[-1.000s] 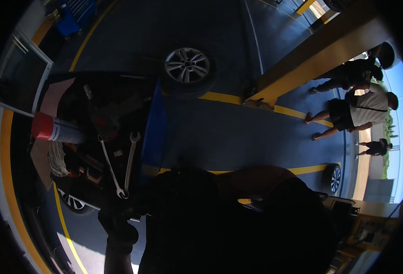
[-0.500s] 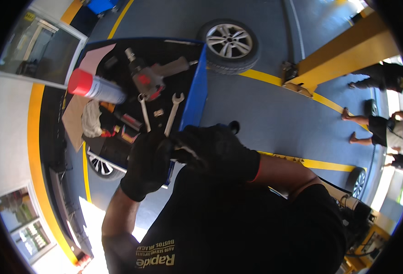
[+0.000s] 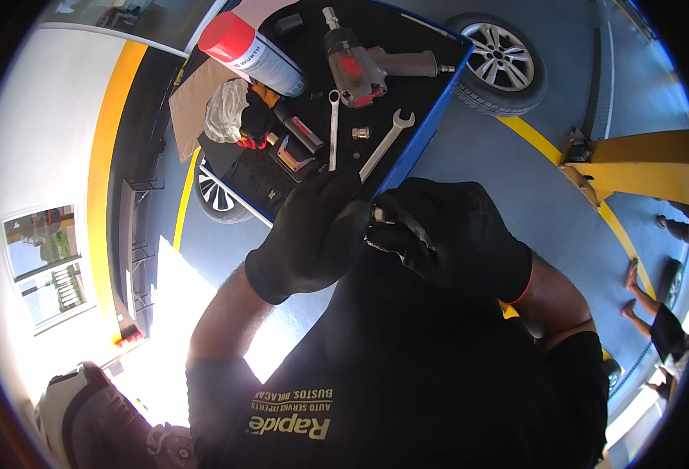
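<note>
Both my hands wear black gloves and meet in front of my chest, just off the near edge of the tool cart (image 3: 430,117). My right hand (image 3: 458,227) is closed, its fingers pinching a small shiny metal fitting (image 3: 380,214). My left hand (image 3: 313,234) is closed too, its fingertips up against that piece; whatever they grip is hidden. Beyond the hands, two wrenches lie on the cart: a ring-ended wrench (image 3: 334,129) and an open-ended wrench (image 3: 387,144). Between them rests a small brass-coloured fitting (image 3: 361,133).
On the cart are an impact wrench (image 3: 354,70), a red-capped spray can (image 3: 254,59), a white rag (image 3: 225,109) and a dark cylindrical tool (image 3: 303,133). A wheel (image 3: 501,62) lies on the floor beyond; a yellow lift arm (image 3: 641,168) stands at right, with people behind it.
The view has shifted, so the cart sits higher in it. My hands remain together, and a metal fitting now shows between the fingers. The loose tools stay on the cart.
</note>
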